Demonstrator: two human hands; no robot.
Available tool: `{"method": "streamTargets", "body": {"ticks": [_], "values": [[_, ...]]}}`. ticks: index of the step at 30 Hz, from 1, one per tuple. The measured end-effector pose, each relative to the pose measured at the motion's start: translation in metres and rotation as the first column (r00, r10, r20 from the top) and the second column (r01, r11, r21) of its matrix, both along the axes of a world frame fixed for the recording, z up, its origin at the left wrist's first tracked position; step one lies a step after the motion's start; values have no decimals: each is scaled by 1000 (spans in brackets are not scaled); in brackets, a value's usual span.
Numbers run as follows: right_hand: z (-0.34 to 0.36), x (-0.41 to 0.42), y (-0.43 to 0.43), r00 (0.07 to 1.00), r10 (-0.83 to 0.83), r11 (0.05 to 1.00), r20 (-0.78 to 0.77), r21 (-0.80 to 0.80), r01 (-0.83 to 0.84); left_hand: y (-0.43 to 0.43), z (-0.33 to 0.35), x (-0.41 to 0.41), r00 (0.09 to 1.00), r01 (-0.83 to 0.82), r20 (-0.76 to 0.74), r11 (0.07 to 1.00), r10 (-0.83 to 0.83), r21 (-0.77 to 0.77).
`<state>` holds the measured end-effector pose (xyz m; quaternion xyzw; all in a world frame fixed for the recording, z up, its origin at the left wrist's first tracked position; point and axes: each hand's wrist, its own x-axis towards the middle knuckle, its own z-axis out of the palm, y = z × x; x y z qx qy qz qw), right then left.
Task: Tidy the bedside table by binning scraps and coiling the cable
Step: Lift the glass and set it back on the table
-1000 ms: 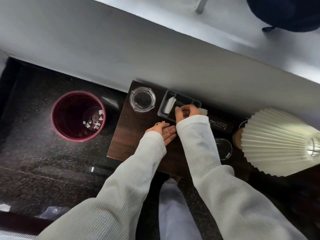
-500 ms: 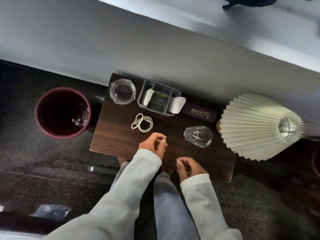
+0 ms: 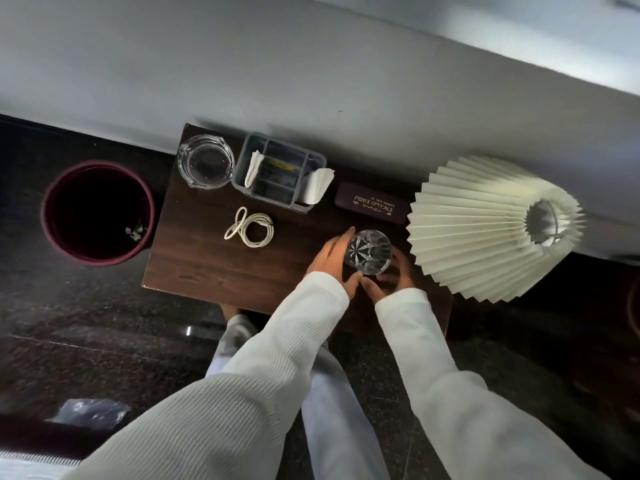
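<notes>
**Both hands on the glass.** You cup the glass tumbler (image 3: pixel 369 252) between both hands on the bedside table (image 3: pixel 194 268). Your left hand (image 3: pixel 330 261) lays near-straight fingers along one side with the thumb by the base, and your right hand (image 3: pixel 398 277) curls round the other side.

The cable (image 3: pixel 251 226) lies coiled well to the left of the grip, touching nothing. Farther left, off the table, the bin (image 3: pixel 97 260) holds a few scraps (image 3: pixel 136 232).

The hazards sit close. The pleated lampshade (image 3: pixel 485 226) hangs just right of the grip, so a lift or swing that way may knock it. The spectacle case (image 3: pixel 372 206) lies just beyond the tumbler, and a forward shove would strike it. Smooth cut glass in so loose a cup could slip and drop near the table's front edge.
</notes>
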<state>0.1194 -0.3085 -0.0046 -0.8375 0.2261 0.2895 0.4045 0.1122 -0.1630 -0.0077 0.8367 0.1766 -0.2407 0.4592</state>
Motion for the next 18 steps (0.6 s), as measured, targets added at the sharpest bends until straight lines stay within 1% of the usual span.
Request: {"method": "streamTargets", "body": {"ticks": [3,6,10,13,16,18], "values": [[-9,4,-2,997,60,997,40,37,-62,1,-7,-1,999,-22,35,1000,22,-9],[-14,6,-4,992,126,992,28,15,-127,1,-10,-1,998,-31,57,999,32,-17],[-14,5,-7,986,159,987,58,25,-161,5,-9,-6,992,-43,115,998,49,-50],[-7,3,-4,981,184,981,63,55,-188,14,-7,-9,993,-31,107,995,41,-93],[7,-4,5,969,208,972,131,85,-220,28,-1,-16,995,-18,97,992,31,-124],[20,-10,15,962,216,969,165,87,-232,39,7,-24,992,-21,122,991,37,-135]]}}
